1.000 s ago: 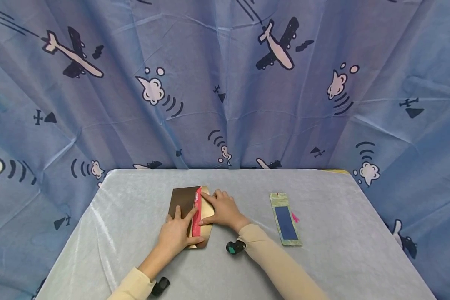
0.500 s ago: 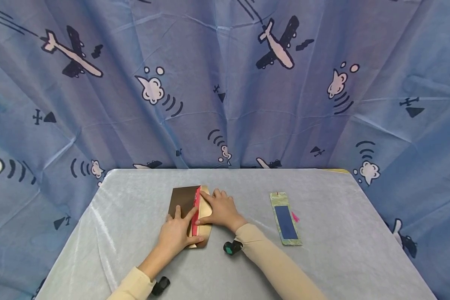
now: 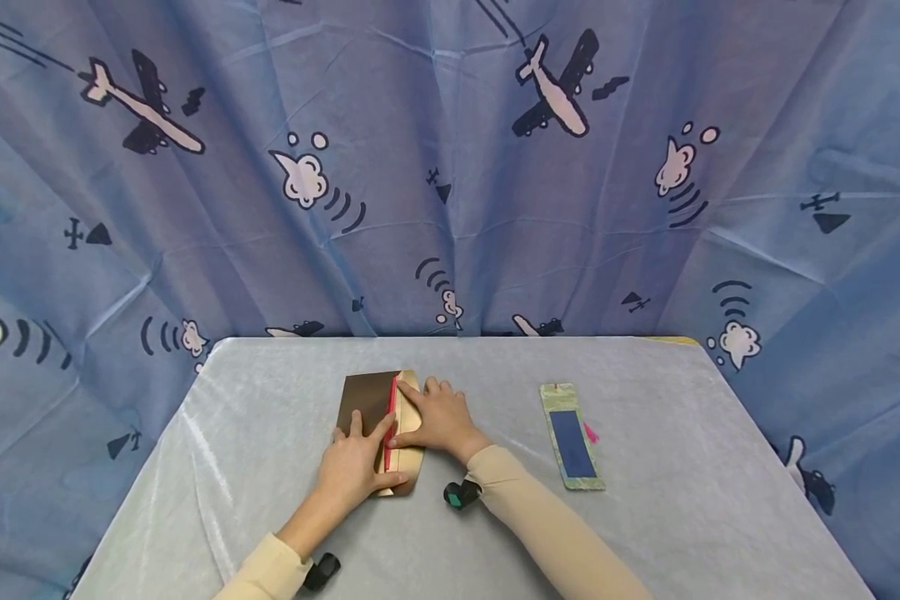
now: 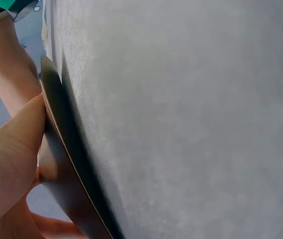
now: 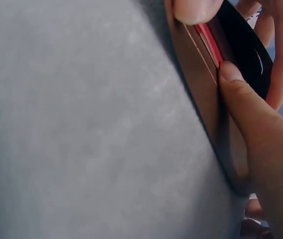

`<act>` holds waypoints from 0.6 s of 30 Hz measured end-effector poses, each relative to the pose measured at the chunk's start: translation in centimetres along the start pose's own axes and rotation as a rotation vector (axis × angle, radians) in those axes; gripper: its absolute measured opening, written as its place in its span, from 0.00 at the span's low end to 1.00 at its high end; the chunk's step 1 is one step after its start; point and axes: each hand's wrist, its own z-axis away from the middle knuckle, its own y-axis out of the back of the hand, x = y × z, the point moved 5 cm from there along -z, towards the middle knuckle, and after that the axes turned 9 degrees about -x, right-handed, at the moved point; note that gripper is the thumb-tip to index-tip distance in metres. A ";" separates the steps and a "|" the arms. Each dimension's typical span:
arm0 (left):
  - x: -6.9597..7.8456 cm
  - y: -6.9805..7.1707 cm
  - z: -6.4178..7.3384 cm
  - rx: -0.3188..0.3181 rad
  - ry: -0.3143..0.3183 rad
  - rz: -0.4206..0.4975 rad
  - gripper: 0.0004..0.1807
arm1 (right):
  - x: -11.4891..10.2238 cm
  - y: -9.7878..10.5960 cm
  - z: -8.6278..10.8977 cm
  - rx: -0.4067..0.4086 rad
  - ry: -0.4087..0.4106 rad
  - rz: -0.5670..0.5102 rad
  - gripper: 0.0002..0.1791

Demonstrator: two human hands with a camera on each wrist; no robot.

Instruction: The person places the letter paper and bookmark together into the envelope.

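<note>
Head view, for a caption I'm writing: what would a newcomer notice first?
Probably the blue plane-print curtain, filling the space behind the table. Then the left hand and right hand on a brown folder with a red strip, left of the table's middle. To the folder's right lies a greenish bookmark.

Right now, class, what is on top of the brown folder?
The left hand and right hand touch the brown folder; a red strip shows between them. Surfaces beneath the hands are hidden.

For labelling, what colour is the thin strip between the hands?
The thin strip is red; best in head view.
</note>
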 end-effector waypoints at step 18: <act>0.0 -0.2 0.0 -0.010 0.001 0.002 0.52 | -0.3 0.2 0.0 0.004 0.004 0.019 0.61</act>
